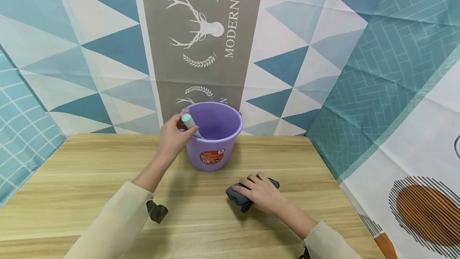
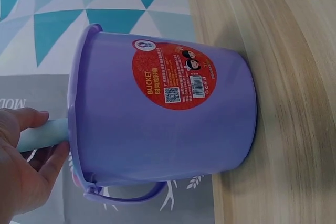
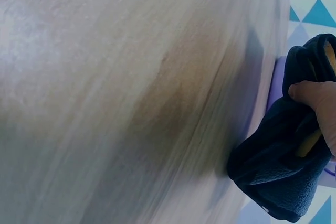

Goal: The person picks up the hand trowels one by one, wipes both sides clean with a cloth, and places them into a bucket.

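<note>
At the left side of the purple bucket's [image 1: 215, 147] rim, my left hand [image 1: 173, 134] pinches a pale blue cylinder [image 1: 187, 121] between thumb and fingers. The cylinder tilts, and its lower end goes down past the rim; what kind of thing it is cannot be told. In the left wrist view the bucket [image 2: 121, 124] stands upright with a red label. My right hand [image 1: 264, 195] grips a folded dark blue cloth [image 1: 237, 198] on or just above the table, right of and nearer than the bucket. The right wrist view shows the thumb over the cloth [image 3: 273, 174].
The wooden table [image 1: 194, 219] meets a patterned cloth backdrop [image 1: 201, 31] just behind the bucket. More hanging cloth [image 1: 413, 131] closes off the right side. A dark wrist camera [image 1: 158, 212] sticks out from the left sleeve. The bucket's handle [image 2: 131, 200] hangs down at its side.
</note>
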{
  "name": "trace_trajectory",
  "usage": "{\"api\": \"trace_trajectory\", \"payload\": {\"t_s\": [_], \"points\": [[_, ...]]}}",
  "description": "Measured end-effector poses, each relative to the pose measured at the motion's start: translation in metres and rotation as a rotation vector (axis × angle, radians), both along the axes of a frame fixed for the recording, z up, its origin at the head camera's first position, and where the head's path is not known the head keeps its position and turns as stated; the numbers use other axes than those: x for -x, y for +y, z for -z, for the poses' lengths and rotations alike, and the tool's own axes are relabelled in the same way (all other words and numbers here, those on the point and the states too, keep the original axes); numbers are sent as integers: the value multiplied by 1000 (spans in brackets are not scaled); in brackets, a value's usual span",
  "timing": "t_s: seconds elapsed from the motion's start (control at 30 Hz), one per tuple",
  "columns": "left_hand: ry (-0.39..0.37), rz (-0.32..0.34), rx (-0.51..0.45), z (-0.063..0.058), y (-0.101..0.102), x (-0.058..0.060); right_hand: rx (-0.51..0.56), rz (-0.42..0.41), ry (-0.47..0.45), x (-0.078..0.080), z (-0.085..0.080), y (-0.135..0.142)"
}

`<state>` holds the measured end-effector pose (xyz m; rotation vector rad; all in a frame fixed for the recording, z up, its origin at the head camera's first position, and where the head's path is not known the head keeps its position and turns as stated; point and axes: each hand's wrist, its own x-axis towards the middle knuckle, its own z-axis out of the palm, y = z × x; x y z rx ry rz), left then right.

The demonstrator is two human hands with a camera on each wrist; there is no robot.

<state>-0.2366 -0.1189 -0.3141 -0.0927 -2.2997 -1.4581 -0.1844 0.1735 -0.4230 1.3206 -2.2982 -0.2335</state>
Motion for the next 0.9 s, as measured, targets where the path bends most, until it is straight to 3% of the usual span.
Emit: {"api": "trace_trajectory", "payload": {"t_s": [0.9], "points": [[-6, 5, 34, 5, -4, 6, 10, 12, -117, 1, 19, -5]]}}
